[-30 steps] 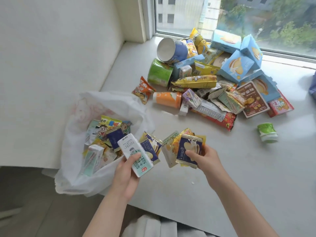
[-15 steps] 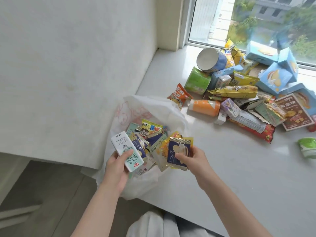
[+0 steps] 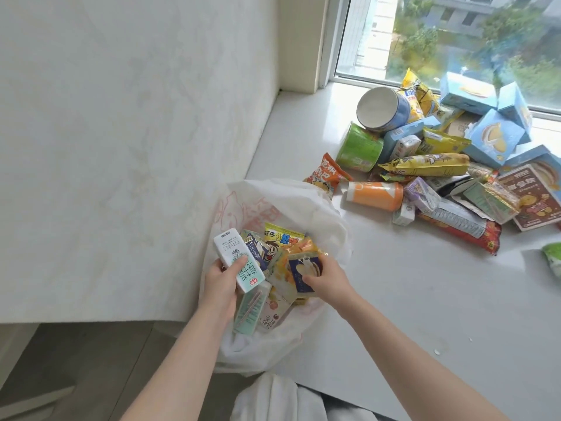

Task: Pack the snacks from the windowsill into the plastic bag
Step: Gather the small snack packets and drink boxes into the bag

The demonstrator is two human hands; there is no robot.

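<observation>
A heap of snacks (image 3: 440,165) lay on the sill (image 3: 394,299) near the window (image 3: 455,34), well apart from the bag. In it a blue tub (image 3: 383,109) lay on its side with its white bottom showing, touching a green tub (image 3: 359,147) below it. An orange bottle (image 3: 376,196) lay flat at the near edge of the heap, just beside an orange packet (image 3: 326,174). Blue boxes (image 3: 493,138) were piled against the glass, and a long red packet (image 3: 461,229) lay along the front. A small green cup (image 3: 552,259) sat alone at the right edge of view.

The white bag (image 3: 303,208) hung open at the left end of the sill, against the wall (image 3: 121,147). Nothing lay between it and the heap. Inside were a yellow cartoon packet (image 3: 282,237), a pale green carton (image 3: 250,308) and other small packs.

The left hand (image 3: 220,287) gripped a white-and-green carton (image 3: 238,259) over the bag's mouth. The right hand (image 3: 326,279) clutched a bunch of small packets (image 3: 299,268), a dark blue one on top, also over the opening.
</observation>
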